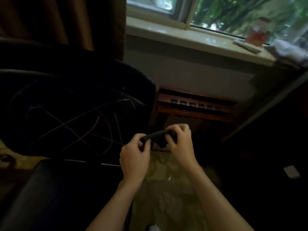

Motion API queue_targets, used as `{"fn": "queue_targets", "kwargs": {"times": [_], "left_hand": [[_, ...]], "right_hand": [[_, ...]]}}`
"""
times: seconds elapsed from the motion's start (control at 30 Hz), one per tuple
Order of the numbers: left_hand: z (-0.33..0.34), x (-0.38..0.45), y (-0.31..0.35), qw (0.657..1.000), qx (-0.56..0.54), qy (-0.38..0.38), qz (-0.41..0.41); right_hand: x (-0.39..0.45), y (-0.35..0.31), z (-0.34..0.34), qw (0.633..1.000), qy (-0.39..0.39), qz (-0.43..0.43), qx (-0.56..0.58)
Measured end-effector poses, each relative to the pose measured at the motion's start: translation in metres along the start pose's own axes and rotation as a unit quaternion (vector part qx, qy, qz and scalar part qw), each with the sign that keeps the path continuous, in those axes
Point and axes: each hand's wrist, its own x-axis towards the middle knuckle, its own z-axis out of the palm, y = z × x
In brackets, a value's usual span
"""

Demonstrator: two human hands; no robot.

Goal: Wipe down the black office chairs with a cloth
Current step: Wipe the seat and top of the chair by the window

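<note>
Both hands are raised together over the patterned floor (pixel 175 189), the left hand (pixel 135 157) and right hand (pixel 180 144) each gripping an end of a dark bunched cloth (pixel 157 136) stretched between them. Just to the left stands a black office chair (pixel 66 105), its seat marked with thin pale lines. Ahead lies a windowsill (pixel 191 39).
</note>
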Motion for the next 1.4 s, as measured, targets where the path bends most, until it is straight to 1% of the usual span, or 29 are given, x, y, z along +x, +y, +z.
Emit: {"fn": "queue_targets", "kwargs": {"times": [0.03, 0.13, 0.23, 0.3, 0.4, 0.5, 0.57, 0.63, 0.77, 0.87, 1.0, 1.23, 1.4], "left_hand": [[0.015, 0.004, 0.002, 0.999, -0.026, 0.039, -0.013], [0.051, 0.009, 0.009, 0.986, -0.071, 0.146, -0.049], [0.073, 0.016, 0.018, 0.963, -0.113, 0.232, -0.074], [0.080, 0.025, 0.024, 0.947, -0.120, 0.284, -0.085], [0.082, 0.034, 0.023, 0.934, -0.129, 0.320, -0.086], [0.080, 0.037, 0.018, 0.929, -0.107, 0.347, -0.066], [0.079, 0.037, 0.014, 0.933, -0.068, 0.353, -0.026], [0.081, 0.038, 0.008, 0.939, -0.023, 0.343, 0.012], [0.086, 0.042, -0.011, 0.934, 0.026, 0.347, 0.086], [0.091, 0.040, -0.028, 0.931, 0.053, 0.336, 0.129], [0.098, 0.041, -0.047, 0.929, 0.064, 0.333, 0.149], [0.095, 0.046, -0.061, 0.930, 0.107, 0.310, 0.167], [0.105, 0.042, -0.081, 0.929, 0.113, 0.304, 0.177]], "right_hand": [[0.016, 0.006, 0.001, 1.000, 0.002, -0.021, 0.020], [0.045, 0.012, 0.008, 0.992, -0.024, -0.047, 0.111], [0.061, 0.018, 0.019, 0.979, -0.051, -0.069, 0.187], [0.073, 0.020, 0.029, 0.969, -0.070, -0.078, 0.224], [0.081, 0.018, 0.042, 0.952, -0.086, -0.066, 0.286], [0.080, 0.018, 0.048, 0.933, -0.092, -0.045, 0.346], [0.078, 0.018, 0.051, 0.932, -0.094, -0.060, 0.344], [0.078, 0.017, 0.055, 0.939, -0.085, -0.090, 0.322], [0.080, 0.017, 0.068, 0.946, -0.016, -0.186, 0.265], [0.077, 0.016, 0.078, 0.943, 0.002, -0.204, 0.264], [0.089, 0.021, 0.085, 0.942, -0.019, -0.217, 0.254], [0.086, 0.029, 0.110, 0.929, 0.015, -0.212, 0.302], [0.084, 0.045, 0.129, 0.921, 0.004, -0.219, 0.322]]}}
